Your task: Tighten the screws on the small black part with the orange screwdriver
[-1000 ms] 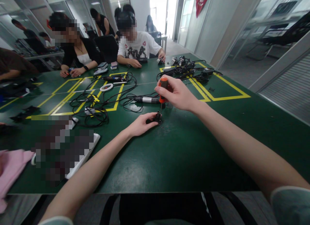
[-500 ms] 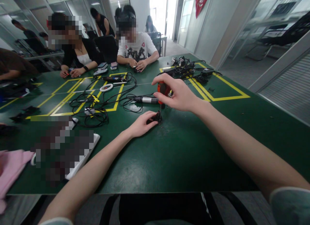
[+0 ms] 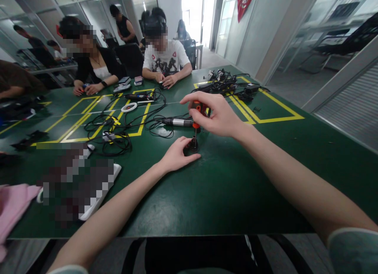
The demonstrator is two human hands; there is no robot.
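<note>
My right hand (image 3: 217, 114) is closed round the red and black handle of a screwdriver (image 3: 196, 126), its index finger lifted off. The shaft points straight down at a small dark part (image 3: 193, 146) with a round base and an upright post. Whether the tip touches a screw there is too small to see. Beside that part, my left hand (image 3: 178, 155) lies on the table (image 3: 230, 195) with thumb and fingers spread. Its fingertips reach the part's left side, while the thumb stretches past its near side.
Just behind my hands lies a black and silver cylindrical tool (image 3: 177, 122) with its cable. Tangled cables (image 3: 118, 144) are at left, and more black gear (image 3: 224, 83) at back right. A white-edged tablet-like object (image 3: 102, 195) is front left. Co-workers (image 3: 167, 57) sit opposite.
My left thumb has moved off the dark part and stretched out to the right, opening the hand. The screwdriver handle has turned slightly in my right fingers.
</note>
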